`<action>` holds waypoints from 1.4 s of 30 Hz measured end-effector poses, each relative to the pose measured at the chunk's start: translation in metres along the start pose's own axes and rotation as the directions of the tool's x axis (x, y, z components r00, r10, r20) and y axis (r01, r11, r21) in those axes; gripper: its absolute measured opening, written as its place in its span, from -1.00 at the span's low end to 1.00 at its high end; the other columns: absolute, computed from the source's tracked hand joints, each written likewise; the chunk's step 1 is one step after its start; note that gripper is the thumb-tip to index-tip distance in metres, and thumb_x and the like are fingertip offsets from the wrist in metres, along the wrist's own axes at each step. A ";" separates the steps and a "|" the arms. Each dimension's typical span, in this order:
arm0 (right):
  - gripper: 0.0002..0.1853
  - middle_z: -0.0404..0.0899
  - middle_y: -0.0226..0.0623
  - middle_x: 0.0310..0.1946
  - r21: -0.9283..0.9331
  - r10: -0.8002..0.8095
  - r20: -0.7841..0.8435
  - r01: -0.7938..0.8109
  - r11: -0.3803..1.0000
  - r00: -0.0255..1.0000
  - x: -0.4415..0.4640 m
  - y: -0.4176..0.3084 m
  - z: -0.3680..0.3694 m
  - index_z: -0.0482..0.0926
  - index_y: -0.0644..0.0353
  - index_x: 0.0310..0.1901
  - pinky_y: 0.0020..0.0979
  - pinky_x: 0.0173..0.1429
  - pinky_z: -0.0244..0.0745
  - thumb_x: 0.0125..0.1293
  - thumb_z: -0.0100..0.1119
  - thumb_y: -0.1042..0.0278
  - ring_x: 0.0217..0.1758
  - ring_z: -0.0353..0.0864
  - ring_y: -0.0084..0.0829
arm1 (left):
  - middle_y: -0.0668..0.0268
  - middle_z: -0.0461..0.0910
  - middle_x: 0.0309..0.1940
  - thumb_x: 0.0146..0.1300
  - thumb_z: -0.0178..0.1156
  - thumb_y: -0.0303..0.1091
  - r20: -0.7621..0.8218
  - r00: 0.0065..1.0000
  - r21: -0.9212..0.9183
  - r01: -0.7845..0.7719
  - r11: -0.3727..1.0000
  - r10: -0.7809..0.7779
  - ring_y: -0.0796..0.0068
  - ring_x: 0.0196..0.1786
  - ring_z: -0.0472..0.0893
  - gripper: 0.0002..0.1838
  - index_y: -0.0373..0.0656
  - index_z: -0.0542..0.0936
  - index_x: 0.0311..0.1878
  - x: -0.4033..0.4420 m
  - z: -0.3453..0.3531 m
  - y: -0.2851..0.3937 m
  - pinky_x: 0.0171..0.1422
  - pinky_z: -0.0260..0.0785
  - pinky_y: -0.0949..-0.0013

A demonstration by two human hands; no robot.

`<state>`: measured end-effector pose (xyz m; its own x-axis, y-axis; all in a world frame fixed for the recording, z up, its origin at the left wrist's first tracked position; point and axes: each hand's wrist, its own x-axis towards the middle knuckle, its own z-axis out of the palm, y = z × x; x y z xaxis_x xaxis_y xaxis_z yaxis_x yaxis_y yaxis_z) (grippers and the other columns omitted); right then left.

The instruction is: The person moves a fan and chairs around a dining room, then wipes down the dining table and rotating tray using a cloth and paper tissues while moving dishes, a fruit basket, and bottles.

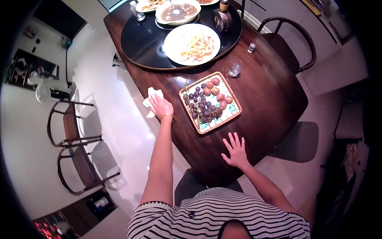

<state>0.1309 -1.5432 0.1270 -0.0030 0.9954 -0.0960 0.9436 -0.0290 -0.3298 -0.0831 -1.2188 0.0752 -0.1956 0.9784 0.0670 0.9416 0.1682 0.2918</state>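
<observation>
At the table's left edge my left hand (161, 106) lies over a crumpled white tissue (154, 97), its fingers stretched out on top of it. My right hand (235, 150) rests flat with spread fingers on the dark wooden table (262, 99), near its front edge, and holds nothing. Between and beyond the hands sits a square wicker-edged tray (220, 126). Dark grapes (202, 104) fill its left part, and several reddish round fruits (215, 91) lie at its upper right.
A black turntable (145, 49) carries a noodle plate (192, 44), a soup bowl (178, 12) and a dark bottle (222, 18). Near the tray stand a glass (235, 70) and a tiny glass (251, 47). Chairs stand left (75, 123) and upper right (282, 46); a grey stool (300, 142) is at right.
</observation>
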 end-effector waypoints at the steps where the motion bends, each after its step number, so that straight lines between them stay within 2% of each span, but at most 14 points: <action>1: -0.26 -0.02 -0.08 0.44 -0.001 0.003 -0.004 -0.003 1.000 1.000 -0.001 -0.002 -0.001 0.27 0.02 0.33 0.27 0.38 -0.11 0.11 0.19 -0.06 0.52 -0.13 0.00 | 0.13 0.10 0.43 0.29 -0.07 -0.24 -0.025 1.000 0.008 -0.012 1.000 0.012 0.12 0.50 0.00 -0.41 -0.15 0.20 0.38 0.022 0.006 -0.002 0.46 -0.12 -0.07; 6: -0.26 0.02 -0.10 0.43 -0.050 0.025 -0.023 -0.026 0.998 0.999 0.001 -0.004 -0.003 0.31 0.01 0.31 0.24 0.39 -0.08 0.09 0.22 -0.06 0.51 -0.09 -0.01 | 0.07 0.24 0.32 0.31 -0.10 -0.25 -0.051 0.972 -0.262 -0.234 0.936 0.228 0.10 0.41 0.17 -0.48 -0.19 0.27 0.33 0.113 0.014 0.022 0.39 0.01 -0.07; 8: -0.27 0.05 -0.11 0.42 -0.036 0.042 0.007 -0.042 0.998 0.999 0.001 -0.008 -0.005 0.32 0.00 0.29 0.23 0.39 -0.07 0.08 0.23 -0.06 0.50 -0.06 -0.01 | 0.06 0.31 0.27 0.27 -0.09 -0.28 0.198 0.883 -0.031 -0.427 0.904 0.425 0.07 0.35 0.23 -0.55 -0.20 0.38 0.22 0.121 0.014 0.042 0.32 0.06 -0.11; 9: -0.28 0.07 -0.11 0.42 -0.048 0.054 0.018 -0.053 0.997 0.998 0.003 -0.010 -0.007 0.34 0.00 0.28 0.21 0.39 -0.07 0.07 0.23 -0.04 0.50 -0.05 -0.03 | 0.05 0.33 0.25 0.25 -0.09 -0.32 -0.087 0.859 -0.091 -0.512 0.854 0.505 0.05 0.35 0.23 -0.54 -0.23 0.38 0.21 0.112 0.046 0.035 0.31 0.06 -0.11; 11: -0.31 0.10 -0.11 0.40 -0.059 0.107 0.024 -0.106 0.993 0.994 0.007 -0.020 -0.015 0.36 0.03 0.25 0.19 0.38 -0.03 0.05 0.25 0.02 0.48 -0.01 -0.02 | 0.00 0.31 0.27 0.22 -0.10 -0.36 -0.053 0.763 -0.123 -0.645 0.754 0.644 0.07 0.39 0.19 -0.51 -0.32 0.34 0.23 0.083 0.035 0.023 0.37 0.01 -0.12; 12: -0.33 0.13 -0.10 0.38 -0.075 0.146 0.003 -0.145 0.987 0.989 0.011 -0.031 -0.017 0.38 0.07 0.23 0.15 0.38 0.01 0.04 0.26 0.07 0.46 0.04 -0.01 | -0.01 0.28 0.29 0.17 -0.07 -0.44 0.267 0.684 -0.125 -0.674 0.728 0.679 0.07 0.39 0.20 -0.52 -0.32 0.37 0.19 0.072 0.017 0.015 0.39 0.00 -0.12; 13: -0.39 0.18 -0.08 0.35 -0.013 0.233 -0.129 -0.236 0.972 0.964 0.015 -0.042 -0.009 0.41 0.13 0.17 0.08 0.36 0.10 0.04 0.26 0.18 0.42 0.11 0.00 | -0.01 0.34 0.25 0.11 -0.05 -0.55 0.051 0.625 -0.306 -0.732 0.608 0.779 0.06 0.36 0.27 -0.55 -0.31 0.42 0.13 0.059 0.020 -0.006 0.38 0.06 -0.05; 16: -0.72 0.50 -0.02 0.02 0.114 0.431 -0.398 -0.422 0.899 0.810 0.035 -0.100 0.001 0.54 0.28 -0.13 -0.19 0.09 0.47 0.05 0.15 0.54 0.07 0.50 -0.04 | -0.01 0.49 0.09 0.11 0.01 -0.59 0.073 0.502 -0.668 -0.617 0.416 0.862 0.04 0.24 0.42 -0.68 -0.27 0.56 -0.05 0.063 -0.026 -0.044 0.33 0.23 0.09; 20: -0.91 0.62 -0.13 -0.43 0.491 0.579 -0.412 -0.363 0.791 0.703 0.123 -0.200 0.008 0.62 0.28 -0.33 -0.32 -0.22 0.56 0.11 0.16 0.56 -0.37 0.65 -0.18 | 0.01 0.51 0.10 0.21 -0.05 -0.65 0.077 0.688 -0.865 -0.314 0.392 0.721 0.13 0.13 0.54 -0.62 -0.31 0.51 0.10 0.153 -0.044 -0.064 0.26 0.33 0.24; 25: -0.91 0.64 -0.20 -0.43 0.756 0.599 -0.294 -0.203 0.623 0.745 0.256 -0.252 0.003 0.62 0.31 -0.28 -0.45 -0.28 0.53 0.18 0.18 0.54 -0.41 0.66 -0.40 | 0.15 0.54 0.03 0.28 -0.07 -0.64 0.200 0.849 -0.964 0.082 0.252 0.489 0.40 0.05 0.55 -0.62 -0.34 0.46 0.16 0.301 -0.078 -0.010 0.20 0.36 0.40; 27: -0.84 0.65 -0.26 -0.39 0.924 0.710 -0.161 -0.147 0.352 0.686 0.302 -0.244 0.016 0.59 0.31 -0.15 -0.47 -0.27 0.53 0.25 0.12 0.49 -0.37 0.65 -0.48 | 0.17 0.54 0.02 0.28 -0.06 -0.64 0.259 0.824 -0.962 0.174 0.210 0.504 0.42 0.03 0.56 -0.61 -0.33 0.44 0.18 0.348 -0.076 0.012 0.18 0.37 0.41; 34: -0.51 0.59 -0.19 -0.18 0.803 0.794 0.425 0.223 -0.552 0.435 0.423 -0.174 0.014 0.24 0.25 0.20 -0.42 -0.23 0.47 0.46 -0.24 0.02 -0.29 0.63 -0.39 | -0.11 0.42 0.17 0.23 0.06 -0.38 -0.229 0.781 -0.607 -0.581 0.543 0.581 -0.10 0.20 0.43 -0.55 -0.38 0.42 0.16 0.473 -0.050 0.039 0.31 0.24 0.14; 37: -0.49 0.57 -0.20 -0.28 0.783 0.848 0.439 0.336 -0.523 0.296 0.441 -0.166 0.015 0.24 0.22 0.15 -0.36 -0.30 0.46 0.46 -0.33 -0.08 -0.36 0.61 -0.34 | -0.10 0.00 0.43 0.24 0.06 0.00 0.237 0.737 -0.206 -0.599 0.774 0.633 -0.04 0.49 -0.03 -0.27 -0.30 0.22 0.35 0.494 -0.030 0.040 0.48 -0.12 0.01; 42: -0.54 0.43 -0.46 -0.60 0.823 0.908 0.401 0.389 -0.415 0.119 0.454 -0.152 0.024 0.40 0.13 -0.13 -0.49 -0.52 0.37 0.47 -0.33 -0.12 -0.59 0.44 -0.53 | 0.03 -0.06 0.48 0.33 -0.10 0.08 0.347 0.569 -0.024 -0.789 0.614 0.745 0.08 0.53 -0.14 -0.27 -0.24 0.13 0.41 0.506 -0.023 0.048 0.49 -0.20 -0.07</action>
<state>-0.0216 -1.0891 0.1104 0.7237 0.0556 -0.6878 -0.6648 0.3236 -0.6733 -0.1428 -0.7187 0.1450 0.6858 0.7238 -0.0759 0.7255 -0.6719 0.1491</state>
